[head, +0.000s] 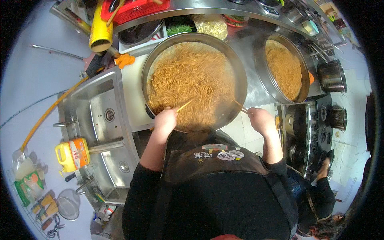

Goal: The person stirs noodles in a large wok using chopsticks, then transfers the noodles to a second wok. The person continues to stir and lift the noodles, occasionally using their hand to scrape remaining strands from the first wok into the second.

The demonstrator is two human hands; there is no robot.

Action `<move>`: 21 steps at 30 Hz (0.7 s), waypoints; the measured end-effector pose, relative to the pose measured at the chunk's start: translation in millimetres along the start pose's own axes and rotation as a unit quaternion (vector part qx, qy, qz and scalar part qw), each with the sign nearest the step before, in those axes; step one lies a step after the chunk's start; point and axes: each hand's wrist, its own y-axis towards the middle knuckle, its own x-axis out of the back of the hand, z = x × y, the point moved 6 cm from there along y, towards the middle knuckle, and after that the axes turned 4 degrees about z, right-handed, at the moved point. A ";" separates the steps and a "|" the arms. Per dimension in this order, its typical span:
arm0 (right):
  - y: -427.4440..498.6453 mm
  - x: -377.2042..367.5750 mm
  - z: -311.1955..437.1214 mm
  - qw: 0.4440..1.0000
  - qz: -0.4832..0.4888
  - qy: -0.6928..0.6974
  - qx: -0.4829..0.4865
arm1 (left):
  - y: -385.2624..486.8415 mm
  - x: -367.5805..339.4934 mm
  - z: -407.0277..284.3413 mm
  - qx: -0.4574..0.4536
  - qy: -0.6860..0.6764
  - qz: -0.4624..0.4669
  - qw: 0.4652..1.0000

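Note:
A large round metal steamer pan (241, 75) lies before me, holding a wide heap of brown noodles (189, 78) on a pale liner. Steam blurs its right side. My left hand (165, 121), at the near left rim, grips yellowish chopsticks (183, 106) that point into the noodles. Across the pan, my right hand (262, 121) is closed around another pair of thin chopsticks (241, 107), their tips reaching over the right rim to the edge of the noodles. How many sticks the left hand holds cannot be made out.
Right of the pan stands a second round steamer (305, 87) of noodles. A double steel sink (120, 87) is on my left, with a yellow jug (73, 154) beside it. Bagged sprouts (211, 26) lie behind the pan. At the lower right, another person (322, 195) is near the stove (322, 120).

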 end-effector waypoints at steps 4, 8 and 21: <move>27.0 -32.6 14.5 1.000 -0.024 -0.002 0.012 | 19.4 -27.5 -21.4 -0.013 0.028 0.051 0.998; 78.5 -88.2 32.8 0.999 -0.026 0.018 0.035 | 15.8 -16.2 -30.0 -0.012 0.031 0.062 0.998; -20.1 21.3 20.4 0.884 -0.288 0.341 0.141 | -61.5 89.5 5.7 -0.017 -0.169 -0.187 0.968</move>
